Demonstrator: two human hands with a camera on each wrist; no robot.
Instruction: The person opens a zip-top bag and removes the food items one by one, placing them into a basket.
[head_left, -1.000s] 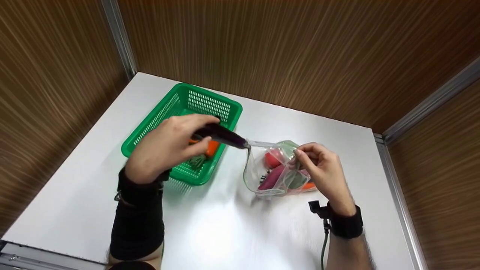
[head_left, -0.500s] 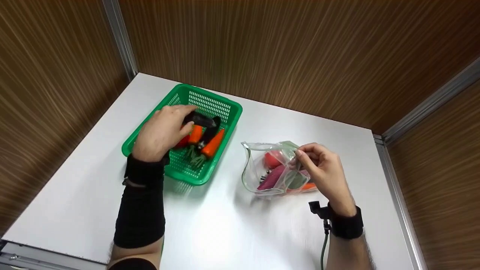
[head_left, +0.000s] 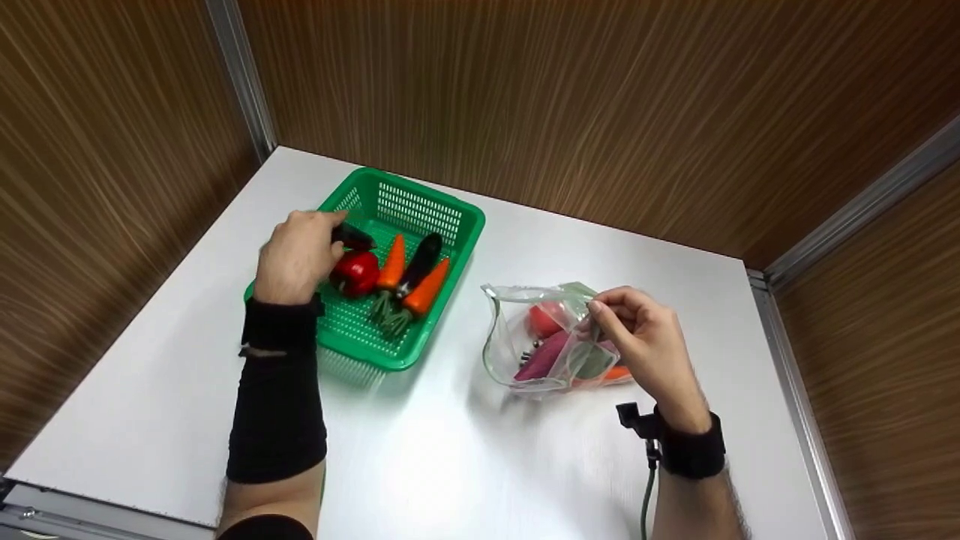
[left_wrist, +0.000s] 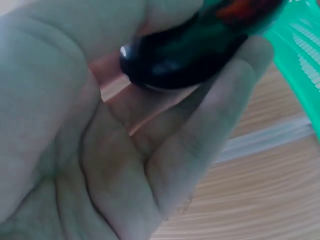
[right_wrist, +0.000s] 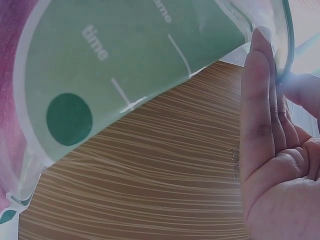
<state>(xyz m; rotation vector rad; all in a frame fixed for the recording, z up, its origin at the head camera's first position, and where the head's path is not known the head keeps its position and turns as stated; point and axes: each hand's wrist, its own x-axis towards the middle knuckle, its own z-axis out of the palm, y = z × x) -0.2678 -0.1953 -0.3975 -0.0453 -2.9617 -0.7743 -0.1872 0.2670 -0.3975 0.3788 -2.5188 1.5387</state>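
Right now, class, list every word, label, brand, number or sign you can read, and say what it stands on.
"time": white, on the green panel of the plastic bag, right wrist view.
"ome": on the same panel, its start cut off by the frame.
Head view: bag print too small to read.

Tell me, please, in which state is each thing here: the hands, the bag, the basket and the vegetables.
Left hand: gripping a dark vegetable
Right hand: pinching the edge of the bag
Bag: mouth open, partly filled
Basket: uncovered, partly filled
Red pepper: lying loose in the basket
Two carrots: lying in the basket, leafy tops on
Eggplant: lying between the two carrots
Purple vegetable: inside the bag
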